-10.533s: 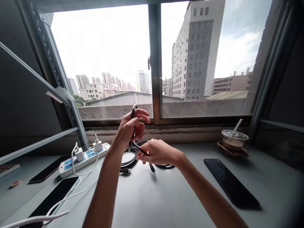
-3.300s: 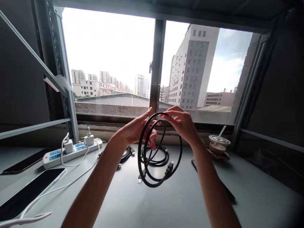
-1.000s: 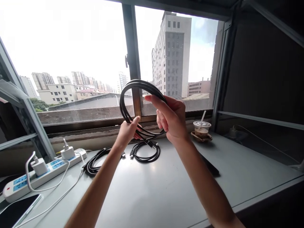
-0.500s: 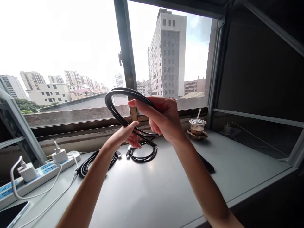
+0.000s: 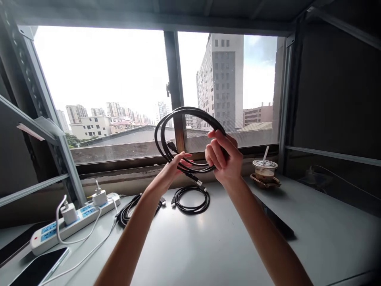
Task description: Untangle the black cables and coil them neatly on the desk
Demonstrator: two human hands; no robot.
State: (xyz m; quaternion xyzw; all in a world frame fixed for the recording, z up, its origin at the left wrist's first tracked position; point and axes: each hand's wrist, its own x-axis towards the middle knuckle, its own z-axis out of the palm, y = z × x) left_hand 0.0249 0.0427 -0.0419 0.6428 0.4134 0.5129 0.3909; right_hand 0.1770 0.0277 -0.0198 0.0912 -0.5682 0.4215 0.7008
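A black cable (image 5: 178,113) wound into a coil is held up in front of the window, above the grey table (image 5: 208,250). My right hand (image 5: 224,159) grips the coil's right side with curled fingers. My left hand (image 5: 175,167) pinches the coil's lower left part, where a plug end dangles. Below them on the table lie a second coiled black cable (image 5: 192,198) and a third black cable bundle (image 5: 131,208).
A white power strip (image 5: 74,218) with two white chargers and white leads sits at the left. A phone (image 5: 41,268) lies at the near left, another dark phone (image 5: 275,222) behind my right forearm. An iced drink cup (image 5: 264,169) stands at the right by the window.
The view has swung back to the left. The coil has turned more upright and facing me, with both hands still on it and my left hand a little higher.
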